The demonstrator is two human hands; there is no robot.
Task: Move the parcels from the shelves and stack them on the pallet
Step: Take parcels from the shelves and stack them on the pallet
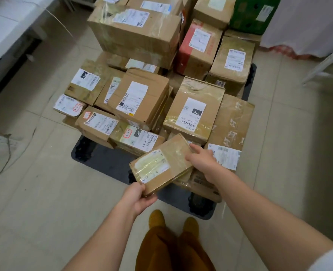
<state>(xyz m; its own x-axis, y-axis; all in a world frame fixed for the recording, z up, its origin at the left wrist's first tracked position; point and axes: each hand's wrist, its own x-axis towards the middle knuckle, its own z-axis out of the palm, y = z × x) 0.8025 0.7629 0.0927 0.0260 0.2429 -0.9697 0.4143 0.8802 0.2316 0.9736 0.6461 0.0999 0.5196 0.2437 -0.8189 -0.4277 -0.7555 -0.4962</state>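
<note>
- A flat taped cardboard parcel (162,163) is held between both hands, above the near edge of the dark pallet (103,159) and in front of the low front row of stacked parcels.
- The left hand (137,196) grasps the parcel's near-left corner, thumb on top and fingers curled beneath; the right hand (200,159) clasps the far-right end, fingers wrapped over its edge. Both grips are closed on the parcel, neither slack.
- The parcel's long axis runs on a diagonal from near-left to far-right, tilted so the far end sits higher.
- The relation that matters: the stack lies ahead of and below the parcel. The nearest parcel with the "080" label (137,140) is just beyond its far-left edge, and a flattened package (199,182) lies directly beneath its right end.
- The right hand is the nearer one to the stack, so it would likely lead the set-down, with the left steering the trailing corner.
- I judge the bare pallet corner at near-left the likeliest open spot.
</note>
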